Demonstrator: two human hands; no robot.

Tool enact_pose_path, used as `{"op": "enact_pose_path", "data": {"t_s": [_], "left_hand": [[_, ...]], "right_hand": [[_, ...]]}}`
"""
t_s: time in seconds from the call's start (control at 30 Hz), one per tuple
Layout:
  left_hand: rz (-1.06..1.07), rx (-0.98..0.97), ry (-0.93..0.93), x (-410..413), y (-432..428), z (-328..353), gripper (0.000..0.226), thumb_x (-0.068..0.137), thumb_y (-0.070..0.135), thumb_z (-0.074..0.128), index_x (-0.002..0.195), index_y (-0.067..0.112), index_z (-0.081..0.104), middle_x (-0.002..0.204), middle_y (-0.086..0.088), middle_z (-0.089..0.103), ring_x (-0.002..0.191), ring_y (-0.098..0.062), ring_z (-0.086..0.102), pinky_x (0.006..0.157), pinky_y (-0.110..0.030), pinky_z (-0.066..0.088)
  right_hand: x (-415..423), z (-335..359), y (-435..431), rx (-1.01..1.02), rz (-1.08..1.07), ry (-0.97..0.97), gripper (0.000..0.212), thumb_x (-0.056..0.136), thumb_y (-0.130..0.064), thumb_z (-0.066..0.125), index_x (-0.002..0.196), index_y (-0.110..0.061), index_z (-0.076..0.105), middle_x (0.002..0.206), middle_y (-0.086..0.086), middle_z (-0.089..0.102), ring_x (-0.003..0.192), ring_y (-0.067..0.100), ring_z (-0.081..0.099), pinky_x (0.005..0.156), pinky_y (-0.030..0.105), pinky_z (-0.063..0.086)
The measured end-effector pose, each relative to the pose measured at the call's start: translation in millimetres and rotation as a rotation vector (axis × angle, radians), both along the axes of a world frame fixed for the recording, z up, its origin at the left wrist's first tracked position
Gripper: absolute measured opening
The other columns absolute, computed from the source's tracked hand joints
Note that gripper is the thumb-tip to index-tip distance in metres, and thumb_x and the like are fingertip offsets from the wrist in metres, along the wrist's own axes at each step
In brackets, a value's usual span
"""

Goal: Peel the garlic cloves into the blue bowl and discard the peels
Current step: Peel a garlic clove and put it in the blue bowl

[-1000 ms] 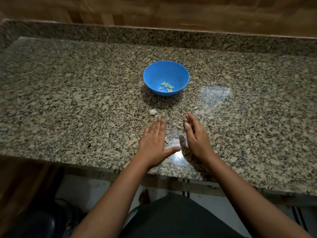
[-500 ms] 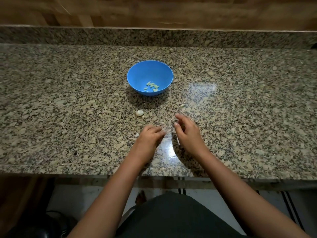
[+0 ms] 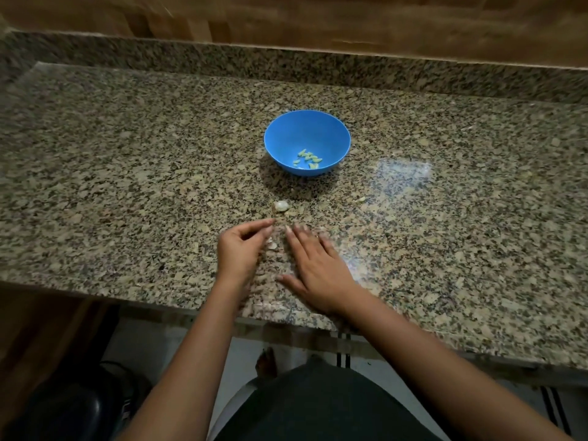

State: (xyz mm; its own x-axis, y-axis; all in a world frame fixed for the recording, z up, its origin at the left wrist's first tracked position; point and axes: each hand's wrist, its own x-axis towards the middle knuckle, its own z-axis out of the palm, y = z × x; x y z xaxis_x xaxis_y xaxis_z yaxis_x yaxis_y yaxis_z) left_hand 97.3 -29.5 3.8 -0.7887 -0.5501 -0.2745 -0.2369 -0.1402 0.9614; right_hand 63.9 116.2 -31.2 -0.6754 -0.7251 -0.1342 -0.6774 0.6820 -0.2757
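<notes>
The blue bowl [image 3: 337, 135] stands mid-counter and holds several pale peeled garlic cloves [image 3: 307, 159]. A whole white garlic clove [image 3: 281, 205] lies on the granite just in front of the bowl. My left hand [image 3: 241, 251] stands on its edge below that clove, its fingers loosely curved toward the right with nothing visibly in them. My right hand [image 3: 318, 265] lies flat, palm down, with straight fingers pointing at the bowl. Small bits of peel [image 3: 272, 245] lie between the two hands.
The speckled granite counter [image 3: 127, 186] runs wide to both sides, its front edge just under my wrists. Another peel scrap [image 3: 360, 199] lies right of the clove. A wooden wall [image 3: 286, 20] backs the counter. A dark round object [image 3: 73, 409] sits on the floor at lower left.
My right hand has turned from standing on its edge to lying flat on the counter. My left hand has uncurled into a cupped shape and shifted toward the peel bits.
</notes>
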Motion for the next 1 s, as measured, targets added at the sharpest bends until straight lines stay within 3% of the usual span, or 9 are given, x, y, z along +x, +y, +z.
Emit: {"op": "enact_pose_path", "data": {"t_s": [0.1,0.17,0.27,0.33,0.53,0.63,0.73,0.87,1.0], "left_hand": [[0.132,0.143,-0.001,1.6,-12.5,-5.1,0.017,0.083,-0.003,0.063,0.093,0.009,0.069,0.094,-0.002,0.072,0.09,-0.011,0.068,0.08,-0.022,0.054],[0.213,0.21,0.025,1.9,-20.2,-7.9,0.017,0.082,-0.004,0.063,0.09,0.009,0.07,0.092,-0.004,0.072,0.092,-0.015,0.067,0.084,-0.025,0.053],[0.246,0.217,0.045,5.1,-23.1,-10.5,0.017,0.081,-0.007,0.063,0.088,0.008,0.069,0.09,-0.003,0.071,0.089,-0.013,0.066,0.079,-0.02,0.053],[0.255,0.236,0.055,8.5,-21.0,-10.0,0.017,0.081,-0.008,0.062,0.088,0.006,0.069,0.09,-0.003,0.07,0.087,-0.011,0.066,0.072,-0.016,0.052],[0.298,0.38,0.083,20.5,-16.2,0.2,0.016,0.084,-0.008,0.059,0.089,0.004,0.067,0.088,-0.005,0.069,0.078,-0.01,0.063,0.073,-0.018,0.053],[0.356,0.451,0.118,32.9,-23.6,7.2,0.014,0.084,-0.009,0.057,0.09,0.0,0.066,0.089,-0.007,0.069,0.079,-0.011,0.064,0.077,-0.022,0.053],[0.435,0.53,0.173,51.3,-43.1,7.8,0.016,0.083,-0.011,0.056,0.085,0.002,0.065,0.076,-0.002,0.072,0.074,-0.008,0.066,0.07,-0.017,0.054],[0.552,0.611,0.261,88.9,-80.2,8.3,0.016,0.085,-0.013,0.053,0.094,-0.004,0.063,0.071,-0.001,0.071,0.072,-0.008,0.067,0.067,-0.016,0.055],[0.711,0.582,0.331,150.5,-135.0,7.1,0.02,0.084,-0.014,0.053,0.1,-0.006,0.062,0.076,-0.002,0.068,0.069,-0.008,0.065,0.072,-0.017,0.053]], "right_hand": [[-11.4,-0.3,-25.1,-0.04,0.058,-0.008,0.076,0.09,-0.061,0.015,0.15,-0.018,-0.003,0.158,0.005,-0.004,0.145,0.018,-0.006,0.117,0.036,-0.004],[-14.5,1.1,-37.7,-0.14,0.112,-0.041,0.066,0.093,-0.053,0.026,0.149,-0.017,0.023,0.155,0.009,0.021,0.144,0.025,0.015,0.117,0.039,0.013],[-12.2,1.6,-41.5,-0.345,0.139,-0.052,0.036,0.09,-0.02,0.055,0.123,-0.006,0.06,0.126,0.019,0.058,0.117,0.037,0.049,0.097,0.045,0.043],[-8.1,3.4,-35.3,-0.41,0.123,-0.049,0.028,0.084,-0.01,0.059,0.108,-0.001,0.068,0.106,0.018,0.066,0.098,0.036,0.055,0.082,0.043,0.049],[1.9,4.4,-28.4,-0.417,0.129,0.04,0.016,0.072,0.003,0.068,0.087,0.002,0.069,0.085,0.015,0.067,0.079,0.032,0.057,0.065,0.038,0.049],[3.5,10.7,-36.7,-0.335,0.1,0.029,0.013,0.086,-0.001,0.059,0.098,0.002,0.063,0.098,0.015,0.062,0.094,0.028,0.051,0.08,0.041,0.049],[13.4,27.1,-54.4,-0.381,-0.088,-0.175,0.012,0.092,-0.007,0.052,0.1,-0.007,0.061,0.1,0.002,0.058,0.096,0.014,0.05,0.086,0.026,0.046],[46.5,46.6,-124.2,-0.555,-0.227,-0.528,0.01,0.088,-0.006,0.059,0.088,-0.015,0.063,0.08,-0.003,0.062,0.071,0.01,0.058,0.06,0.019,0.047],[94.2,52.8,-204.5,-0.596,-0.178,-0.79,0.022,0.085,0.001,0.061,0.074,-0.018,0.06,0.067,-0.004,0.06,0.054,0.003,0.056,0.051,0.016,0.045]]}}
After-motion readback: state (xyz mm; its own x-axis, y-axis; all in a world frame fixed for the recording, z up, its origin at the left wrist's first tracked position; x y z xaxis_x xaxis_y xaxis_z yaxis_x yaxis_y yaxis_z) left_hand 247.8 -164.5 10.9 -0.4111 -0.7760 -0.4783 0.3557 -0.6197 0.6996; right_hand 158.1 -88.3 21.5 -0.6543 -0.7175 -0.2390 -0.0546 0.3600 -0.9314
